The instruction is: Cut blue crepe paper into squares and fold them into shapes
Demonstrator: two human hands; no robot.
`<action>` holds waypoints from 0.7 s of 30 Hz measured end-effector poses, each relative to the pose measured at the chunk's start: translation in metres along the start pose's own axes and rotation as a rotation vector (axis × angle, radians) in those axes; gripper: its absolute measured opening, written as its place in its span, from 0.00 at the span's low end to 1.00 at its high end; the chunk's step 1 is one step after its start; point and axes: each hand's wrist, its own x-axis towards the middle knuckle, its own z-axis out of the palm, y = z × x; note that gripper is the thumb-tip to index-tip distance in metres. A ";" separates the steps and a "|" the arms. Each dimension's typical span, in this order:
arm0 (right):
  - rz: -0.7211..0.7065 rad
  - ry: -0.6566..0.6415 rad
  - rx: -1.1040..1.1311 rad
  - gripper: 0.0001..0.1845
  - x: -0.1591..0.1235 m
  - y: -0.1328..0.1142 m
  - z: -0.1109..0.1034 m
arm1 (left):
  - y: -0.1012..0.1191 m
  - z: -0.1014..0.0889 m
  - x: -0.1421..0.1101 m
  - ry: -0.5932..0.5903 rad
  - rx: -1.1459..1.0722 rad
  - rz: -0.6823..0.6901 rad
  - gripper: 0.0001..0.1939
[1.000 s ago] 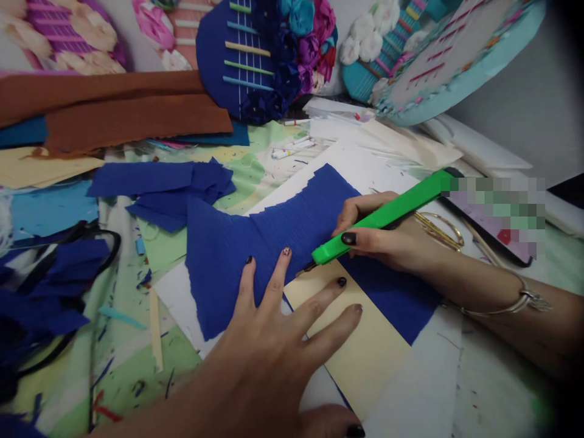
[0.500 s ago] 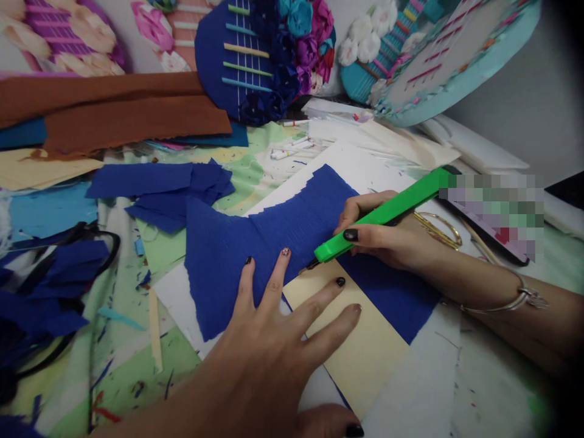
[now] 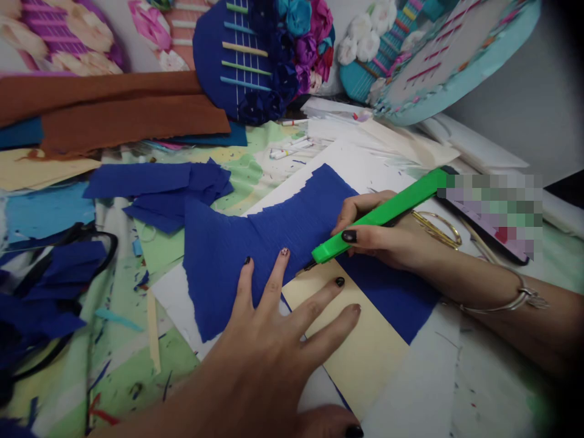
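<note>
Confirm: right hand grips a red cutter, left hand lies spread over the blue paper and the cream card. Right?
Wrong on colour: the cutter is green, not red, per the head view. The rest stands: the right hand grips it, and the left hand lies spread over the blue paper and the cream card.

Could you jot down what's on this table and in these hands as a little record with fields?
Left hand: spread, fingers over the blue paper and cream card
Right hand: gripping a green cutter
Cutter tip: where the blue paper meets the cream card
Underneath: white sheet
To the left: blue scraps, brown paper
At the back: dark blue decorated disc with coloured bars and fabric flowers
Right wrist: silver-coloured bracelet
</note>
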 end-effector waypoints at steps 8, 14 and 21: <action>0.003 0.015 -0.006 0.09 0.000 0.000 -0.001 | 0.001 0.002 -0.001 0.031 0.005 0.009 0.44; 0.015 0.016 -0.065 0.09 -0.001 -0.009 0.001 | 0.000 0.004 -0.001 0.051 0.001 0.015 0.42; -0.005 -0.016 -0.032 0.09 -0.003 -0.004 -0.007 | -0.001 0.004 -0.001 0.043 0.016 0.020 0.41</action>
